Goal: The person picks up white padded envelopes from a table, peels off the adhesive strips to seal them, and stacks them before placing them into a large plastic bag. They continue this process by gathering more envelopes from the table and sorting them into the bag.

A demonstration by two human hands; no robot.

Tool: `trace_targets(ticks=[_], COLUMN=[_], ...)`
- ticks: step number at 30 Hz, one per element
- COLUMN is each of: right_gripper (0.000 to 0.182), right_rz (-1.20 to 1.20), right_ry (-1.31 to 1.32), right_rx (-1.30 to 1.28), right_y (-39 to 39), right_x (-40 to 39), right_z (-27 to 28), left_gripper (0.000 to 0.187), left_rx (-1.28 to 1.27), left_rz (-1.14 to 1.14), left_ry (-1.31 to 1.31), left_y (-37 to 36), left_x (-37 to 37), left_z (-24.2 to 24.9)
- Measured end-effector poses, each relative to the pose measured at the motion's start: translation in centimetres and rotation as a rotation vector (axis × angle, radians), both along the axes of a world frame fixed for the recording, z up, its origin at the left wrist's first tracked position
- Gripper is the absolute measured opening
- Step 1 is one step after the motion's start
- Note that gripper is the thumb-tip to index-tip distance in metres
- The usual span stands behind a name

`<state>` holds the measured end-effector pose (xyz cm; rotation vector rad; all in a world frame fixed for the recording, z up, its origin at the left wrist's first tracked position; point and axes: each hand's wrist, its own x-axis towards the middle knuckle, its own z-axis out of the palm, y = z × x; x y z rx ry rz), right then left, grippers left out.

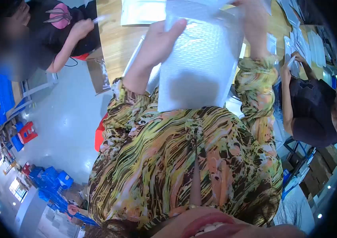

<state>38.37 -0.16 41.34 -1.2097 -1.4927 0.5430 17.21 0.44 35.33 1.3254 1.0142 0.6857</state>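
At the tabletop (113, 43), we are holding a shiny, dimpled white mailer (199, 59), left hand (157, 45) clamping its edge, right hand (254, 24) blurring, its grip unclear.

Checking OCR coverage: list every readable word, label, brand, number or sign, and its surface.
No readable text.
Bubble mailer in left hand: no lettering visible.
Pink graphic on dark shirt: no legible words.
Chest print at right: too small to read.
Blue bins: any labels too small.
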Motion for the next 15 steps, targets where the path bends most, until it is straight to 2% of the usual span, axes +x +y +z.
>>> trace_targets(ticks=[1, 2, 4, 5, 7, 8, 9, 10, 11, 12, 13, 15], right_gripper=[0.031, 0.023, 0.019, 0.019, 0.024, 0.029, 0.031, 0.034, 0.036, 0.038, 0.039, 0.038], right_rz=[0.003, -0.11, 0.617, 0.616, -0.311, -0.519, -0.404, -0.299, 0.053, 0.202, 0.006, 0.026], right_ry=[0.36, 0.89, 1.142, 1.142, 0.629, 0.21, 0.197, 0.269, 0.466, 0.575, 0.402, 0.477], right_rx=[0.017, -0.128, -0.25, -0.254, -0.176, -0.206, -0.301, -0.449, -0.474, -0.569, -0.548, -0.506], right_y=[0.4, 0.0, -1.9, -2.5, -3.2, -3.4, -3.9, -4.5, -5.3, -5.9, -6.2, -6.0], right_x=[2.5, 4.8, 10.9, 11.7, 12.0, 9.9, 10.1, 6.9, 5.9, 5.5, 2.6, 1.3], right_z=[-0.7, -0.6, 0.0, -0.5, -1.8, -2.2, -4.5, -4.6, -6.0, -7.7, -6.8, -6.6], left_gripper=[0.034, 0.033, 0.033, 0.035, 0.036, 0.036, 0.036, 0.035, 0.032, 0.032, 0.031, 0.023], left_rx=[-0.039, -0.081, -0.113, -0.108, -0.108, -0.114, -0.114, -0.109, -0.154, -0.151, -0.178, -0.182], left_rz=[0.022, 0.042, 0.063, 0.082, 0.075, 0.071, 0.049, 0.025, 0.005, -0.003, 0.008, -0.022], left_ry=[-0.117, -0.23, -0.232, -0.284, -0.299, -0.301, -0.269, -0.238, -0.275, -0.279, -0.321, -0.357], left_y=[0.3, 0.4, 0.6, 0.7, 1.8, 1.6, 1.5, 1.5, 1.3, 0.9, 0.6, 0.6], left_x=[-0.6, -1.0, -1.6, -1.8, -2.8, -2.7, -2.6, -2.4, -2.2, -1.9, -1.7, -1.6], left_z=[-1.0, -1.6, -1.5, -1.6, -1.6, -1.5, -1.3, -1.0, -1.1, -0.7, -0.3, 0.0])
